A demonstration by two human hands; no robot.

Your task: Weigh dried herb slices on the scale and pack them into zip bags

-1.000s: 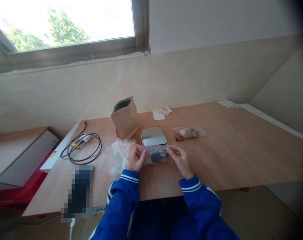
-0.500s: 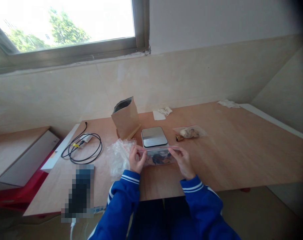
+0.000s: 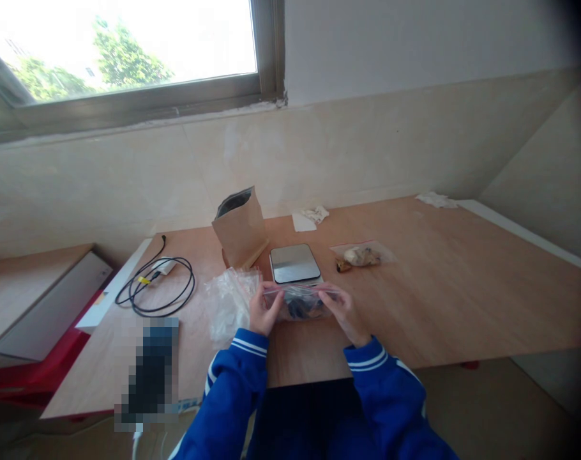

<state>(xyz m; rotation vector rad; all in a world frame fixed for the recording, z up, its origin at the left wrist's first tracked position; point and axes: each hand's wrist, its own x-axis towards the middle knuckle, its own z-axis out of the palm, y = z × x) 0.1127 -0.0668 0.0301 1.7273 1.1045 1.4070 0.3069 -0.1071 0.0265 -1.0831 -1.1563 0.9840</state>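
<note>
A clear zip bag [image 3: 302, 308] with dark pieces inside is stretched between my hands, its reddish zip strip along the top. My left hand [image 3: 264, 309] pinches the strip's left end between thumb and fingers. At the right end, my right hand [image 3: 343, 309] pinches the same strip. Just behind the bag sits a small scale [image 3: 295, 263] with a shiny square top; the bag covers its front edge. Beside my left hand lies a heap of clear plastic bags [image 3: 229, 306]. What the dark pieces are, I cannot tell.
A brown paper pouch [image 3: 241, 227] stands upright with its top open behind the scale's left. Another zip bag with pale lumps [image 3: 364, 257] lies to the right. A coiled black cable [image 3: 192, 281] and a blurred phone-like device [image 3: 151, 370] are at left. Crumpled tissue [image 3: 319, 214] lies near the wall.
My right hand has shifted slightly left along the zip strip, and the strip bows a little between my hands. Both hands keep their pinch on the bag.
</note>
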